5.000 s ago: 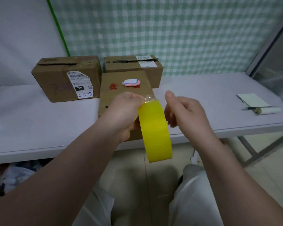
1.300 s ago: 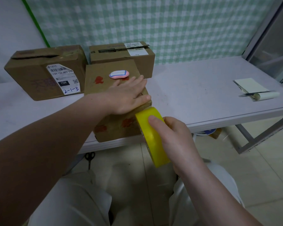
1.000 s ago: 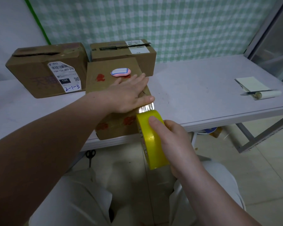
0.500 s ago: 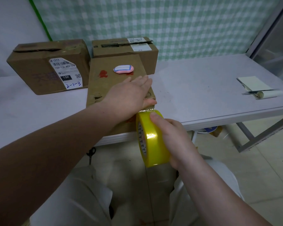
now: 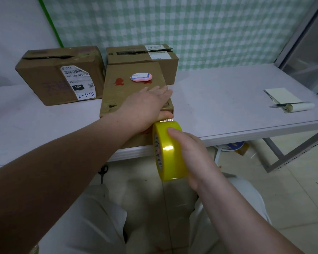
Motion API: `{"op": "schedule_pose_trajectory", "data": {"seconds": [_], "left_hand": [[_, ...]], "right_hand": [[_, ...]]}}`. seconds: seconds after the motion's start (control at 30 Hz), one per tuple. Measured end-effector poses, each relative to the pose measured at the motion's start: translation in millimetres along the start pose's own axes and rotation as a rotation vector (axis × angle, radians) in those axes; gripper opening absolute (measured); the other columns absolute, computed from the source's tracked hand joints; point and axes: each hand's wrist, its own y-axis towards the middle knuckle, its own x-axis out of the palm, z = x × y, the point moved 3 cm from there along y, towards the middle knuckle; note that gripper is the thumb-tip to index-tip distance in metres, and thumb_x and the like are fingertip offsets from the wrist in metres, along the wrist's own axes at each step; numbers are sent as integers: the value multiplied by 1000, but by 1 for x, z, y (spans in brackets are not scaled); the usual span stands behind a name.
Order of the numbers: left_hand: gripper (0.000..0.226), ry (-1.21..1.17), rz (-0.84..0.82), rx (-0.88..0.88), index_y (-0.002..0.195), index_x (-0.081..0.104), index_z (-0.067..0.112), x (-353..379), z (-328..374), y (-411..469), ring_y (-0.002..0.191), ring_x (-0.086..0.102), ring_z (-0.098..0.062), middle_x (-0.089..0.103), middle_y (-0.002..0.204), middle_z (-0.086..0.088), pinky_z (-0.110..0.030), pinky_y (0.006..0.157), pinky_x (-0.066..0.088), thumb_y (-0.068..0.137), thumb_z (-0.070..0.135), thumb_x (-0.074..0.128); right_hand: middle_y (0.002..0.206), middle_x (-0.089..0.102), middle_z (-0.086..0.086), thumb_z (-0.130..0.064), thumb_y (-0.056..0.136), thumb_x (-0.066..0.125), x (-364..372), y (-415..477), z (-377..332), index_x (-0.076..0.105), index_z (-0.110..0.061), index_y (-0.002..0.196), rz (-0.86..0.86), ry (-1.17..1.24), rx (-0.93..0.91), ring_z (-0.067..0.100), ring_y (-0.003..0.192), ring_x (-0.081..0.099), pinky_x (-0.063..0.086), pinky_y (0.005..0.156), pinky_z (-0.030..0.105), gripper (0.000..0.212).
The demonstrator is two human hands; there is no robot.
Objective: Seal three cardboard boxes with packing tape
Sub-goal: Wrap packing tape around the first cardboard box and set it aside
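The left hand (image 5: 145, 105) lies spread flat on the front box (image 5: 121, 92) at the counter (image 5: 228, 107) edge, likely pinning the tape's end. Just beside its near corner, the yellow tape roll (image 5: 170, 149) sits gripped in the right hand (image 5: 191, 153). A hard pull could peel the short strip (image 5: 166, 120) loose or drag the box off.

Single head-worn wide view, facing forward and down, close above the table (image 5: 228, 99)
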Motion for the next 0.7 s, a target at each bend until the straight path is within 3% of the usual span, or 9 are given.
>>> {"op": "schedule_pose_trajectory", "data": {"seconds": [0.1,0.17,0.2,0.3,0.37,0.43,0.53,0.63,0.7], "left_hand": [[36,-259,425,-39,123,59,16,-4,0,-31,109,53,-22,61,118,-5,-28,89,37,94,36,50],[18,-409,744,-196,93,66,14,-4,2,-66,78,53,-14,63,85,-2,-20,68,30,91,27,54],[15,-480,786,-297,82,63,15,1,3,-80,68,48,-9,58,74,1,-20,63,28,91,25,56],[25,-1056,404,-608,83,56,22,27,10,-100,71,55,-6,59,75,3,-27,71,46,92,44,54],[33,-1474,99,-744,104,54,24,40,17,-105,89,63,-16,63,97,-1,-39,80,52,88,53,54],[40,-1604,81,-740,122,51,22,43,16,-107,97,65,-21,63,111,-5,-39,80,53,88,43,58],[47,-1630,128,-689,129,53,21,40,9,-111,101,65,-26,64,117,-8,-45,88,53,85,33,66],[44,-1702,52,-662,121,60,20,38,6,-116,95,68,-29,68,109,-18,-49,85,55,80,35,69],[29,-1742,17,-620,115,62,17,35,7,-118,86,70,-29,71,99,-19,-43,75,57,89,30,60]], "right_hand": [[88,60,12,-34,89,61,3,-1,2,62,-8,94,-10,6,22,25,81,58,44,73,36,26],[90,61,11,-34,91,60,5,-2,3,63,-10,95,-29,22,30,24,83,59,45,73,34,25],[92,63,10,-35,92,59,7,-2,4,63,-11,97,-54,35,34,22,83,60,46,71,32,25],[101,68,5,-39,94,54,17,-5,7,62,-15,114,-164,60,75,17,86,65,52,66,30,32],[108,68,6,-45,94,53,24,-8,9,62,-18,114,-187,-37,46,20,96,66,56,81,40,35],[93,70,6,-48,94,51,26,-11,5,65,-14,92,-165,-298,-90,19,89,65,54,84,42,36],[56,54,-1,-51,94,45,21,-14,-16,52,-13,57,-17,-777,-369,18,64,55,41,59,32,53],[70,61,-1,-54,91,46,11,0,-42,62,-17,68,296,-888,-688,20,74,59,45,64,33,47],[99,68,0,-51,89,47,17,16,-53,71,-18,98,277,-879,-880,18,96,61,47,80,31,41]]}}
